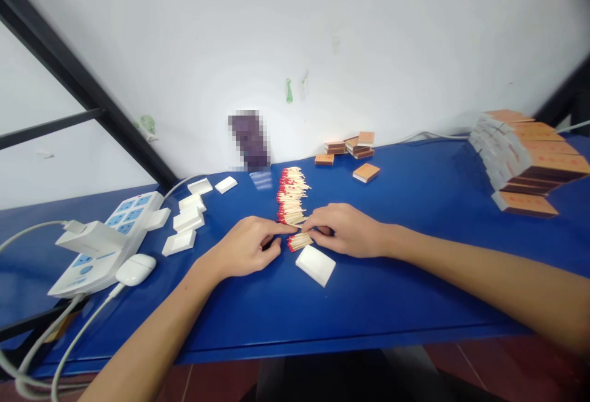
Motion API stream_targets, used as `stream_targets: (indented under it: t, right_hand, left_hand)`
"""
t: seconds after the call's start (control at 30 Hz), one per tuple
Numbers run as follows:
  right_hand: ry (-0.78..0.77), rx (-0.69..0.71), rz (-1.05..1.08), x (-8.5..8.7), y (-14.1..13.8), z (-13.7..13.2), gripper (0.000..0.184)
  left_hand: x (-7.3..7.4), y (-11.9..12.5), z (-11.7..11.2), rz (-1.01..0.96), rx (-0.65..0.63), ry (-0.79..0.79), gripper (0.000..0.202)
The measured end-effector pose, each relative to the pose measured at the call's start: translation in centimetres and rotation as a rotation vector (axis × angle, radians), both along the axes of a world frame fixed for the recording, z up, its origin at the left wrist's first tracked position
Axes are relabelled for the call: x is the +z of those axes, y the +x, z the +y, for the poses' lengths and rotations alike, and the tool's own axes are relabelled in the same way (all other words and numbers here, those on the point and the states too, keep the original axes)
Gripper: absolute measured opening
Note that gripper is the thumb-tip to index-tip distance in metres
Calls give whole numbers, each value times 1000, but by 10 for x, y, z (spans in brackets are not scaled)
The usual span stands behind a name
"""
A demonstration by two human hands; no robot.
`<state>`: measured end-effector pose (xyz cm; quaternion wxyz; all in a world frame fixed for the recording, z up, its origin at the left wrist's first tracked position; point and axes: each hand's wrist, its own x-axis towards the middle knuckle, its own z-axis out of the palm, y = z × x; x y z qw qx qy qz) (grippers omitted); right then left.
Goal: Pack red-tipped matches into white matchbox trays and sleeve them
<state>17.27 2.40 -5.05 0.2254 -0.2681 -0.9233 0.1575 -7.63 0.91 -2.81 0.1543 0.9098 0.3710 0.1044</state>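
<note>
A long heap of red-tipped matches (291, 196) lies on the blue table, heads to the left. Just in front of it is a smaller group of matches (299, 241). My left hand (251, 243) rests at its left side, index finger stretched to the matches, thumb apart, the other fingers curled under; it grips nothing. From the right, my right hand (343, 228) pinches at the match ends between bent fingers and thumb; its exact hold is partly hidden. Nearer to me, a white matchbox tray (316, 265) lies below the small group, apart from both hands.
Several white matchbox trays (188, 219) lie to the left, beside a power strip (108, 242) with a charger, cables and a white mouse-shaped case (136, 269). Orange matchboxes (357, 145) sit by the wall. A tall stack of matchboxes (530, 150) stands at right.
</note>
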Motion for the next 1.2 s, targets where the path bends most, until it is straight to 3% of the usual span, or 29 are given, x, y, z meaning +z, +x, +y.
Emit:
stream_targets:
  t: [0.37,0.6,0.97,1.2]
  right_hand:
    - [-7,-10,-35,3,0,-2,22]
    - [-19,2,-48,4,-1,-2,22]
    - [-12,22,-66,5,0,-2,26]
    - [-55,7,-44,4,0,0,25]
  left_hand:
    - [4,2,-3,31,14,44,49]
    - [2,1,-3,-13,12,88,33]
    - [-3,1,-1,-21,18,139,29]
    - [2,3,-5,-21,-5,148,23]
